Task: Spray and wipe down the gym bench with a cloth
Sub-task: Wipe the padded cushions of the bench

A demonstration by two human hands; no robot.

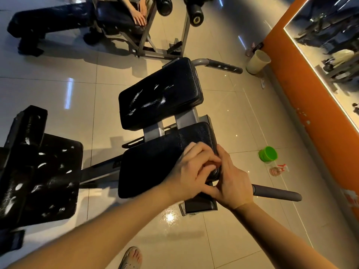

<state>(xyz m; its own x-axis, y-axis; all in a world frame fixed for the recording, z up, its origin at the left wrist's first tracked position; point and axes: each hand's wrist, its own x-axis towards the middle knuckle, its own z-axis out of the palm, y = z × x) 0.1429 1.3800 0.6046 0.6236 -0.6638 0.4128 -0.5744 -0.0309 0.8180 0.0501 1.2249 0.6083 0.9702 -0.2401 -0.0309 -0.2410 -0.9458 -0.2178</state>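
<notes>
**Gym bench under two hands, spray bottle on the floor**

Gym bench (161, 167) stands mid-frame on a glossy tiled floor (242, 230), its two black pads set end to end. The far pad (159, 96) carries pale streaks and smears. At the right edge of the bench's near pad, the left hand (192, 171) and right hand (233, 179) are pressed close together with fingers bent and interlaced. A small reddish shape shows between them, and a blurred pale patch lies by the left knuckles. Whether either hand pinches a cloth cannot be told.

Right of the bench and well apart from it, a clear spray bottle (278, 169) with a red trigger lies on the floor, just beside a green tub (268, 153). A grey padded handle (277, 195) juts from the bench's right side near the hands. Beyond the bench's far end, a beige bin (258, 62) sits against an orange wall (310, 98). Behind the bench, another person's hands (140, 16) rest on a second machine. A patterned shoe (131, 258) shows on the floor in front of the bench.
</notes>
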